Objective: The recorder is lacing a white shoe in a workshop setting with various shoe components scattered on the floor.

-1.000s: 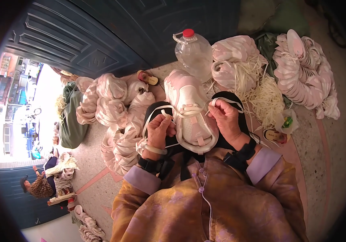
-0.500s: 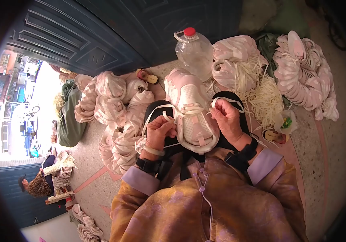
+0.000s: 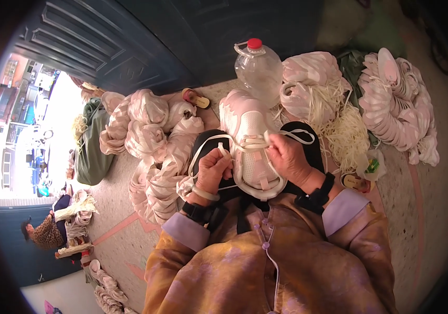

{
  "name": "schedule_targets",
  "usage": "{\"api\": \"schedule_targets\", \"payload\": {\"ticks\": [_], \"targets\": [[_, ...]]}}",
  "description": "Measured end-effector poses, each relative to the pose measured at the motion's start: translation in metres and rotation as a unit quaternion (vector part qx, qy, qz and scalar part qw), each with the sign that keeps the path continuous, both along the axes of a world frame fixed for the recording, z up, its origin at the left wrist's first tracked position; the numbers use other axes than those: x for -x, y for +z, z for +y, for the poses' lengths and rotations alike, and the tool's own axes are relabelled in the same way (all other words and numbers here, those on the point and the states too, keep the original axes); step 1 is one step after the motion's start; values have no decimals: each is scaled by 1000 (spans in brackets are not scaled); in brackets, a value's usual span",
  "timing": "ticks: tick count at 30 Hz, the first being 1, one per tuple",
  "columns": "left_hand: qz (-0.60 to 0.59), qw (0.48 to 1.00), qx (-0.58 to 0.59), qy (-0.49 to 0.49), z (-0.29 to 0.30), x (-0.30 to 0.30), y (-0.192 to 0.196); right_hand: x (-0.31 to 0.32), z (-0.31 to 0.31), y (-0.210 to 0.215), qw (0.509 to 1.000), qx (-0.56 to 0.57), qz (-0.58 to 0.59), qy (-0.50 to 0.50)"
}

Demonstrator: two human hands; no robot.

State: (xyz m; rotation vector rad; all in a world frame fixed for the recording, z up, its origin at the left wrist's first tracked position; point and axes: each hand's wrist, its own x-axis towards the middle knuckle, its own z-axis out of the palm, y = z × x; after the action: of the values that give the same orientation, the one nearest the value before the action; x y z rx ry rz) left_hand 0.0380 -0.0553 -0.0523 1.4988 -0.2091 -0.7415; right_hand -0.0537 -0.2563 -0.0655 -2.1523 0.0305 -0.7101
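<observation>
Head view: a pale pink mesh sneaker (image 3: 250, 146) with a thick white sole rests on the person's lap, toe pointing away. The left hand (image 3: 212, 170) pinches a flat white shoelace (image 3: 203, 149) beside the shoe; the right hand (image 3: 286, 157) grips the lace at the eyelets. A clear plastic jug (image 3: 258, 70) and piled sneakers (image 3: 153, 131) lie beyond.

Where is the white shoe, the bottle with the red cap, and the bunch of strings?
White and pink sports shoe (image 3: 247, 137): head view, on its mesh tongue.
Clear plastic bottle with a red cap (image 3: 259, 70): head view, on its rounded body.
Pile of loose cream laces (image 3: 345, 133): head view, on the middle of the heap.
</observation>
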Motion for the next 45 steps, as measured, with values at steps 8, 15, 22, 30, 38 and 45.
{"api": "schedule_targets", "payload": {"ticks": [8, 15, 22, 30, 38, 45], "targets": [[-1, 1000, 6, -8, 6, 0, -9, 35, -10, 123, 846, -472, 32, 245], [10, 1000, 2, 1, 3, -2, -8, 85, 47, 272, 825, 522, 37, -214], [-2, 1000, 9, -22, 4, -4, -12, 113, 26, 264, 828, 532, -46, -171], [19, 999, 42, -11, 1, -1, -12, 134, -1, 242, 838, 508, -178, -90], [57, 996, 69, 19, 7, -6, -13, 110, 1, 258, 789, 568, -184, -145], [67, 995, 74, 17, 8, -6, -9, 101, 11, 263, 764, 591, -191, -177]]}}
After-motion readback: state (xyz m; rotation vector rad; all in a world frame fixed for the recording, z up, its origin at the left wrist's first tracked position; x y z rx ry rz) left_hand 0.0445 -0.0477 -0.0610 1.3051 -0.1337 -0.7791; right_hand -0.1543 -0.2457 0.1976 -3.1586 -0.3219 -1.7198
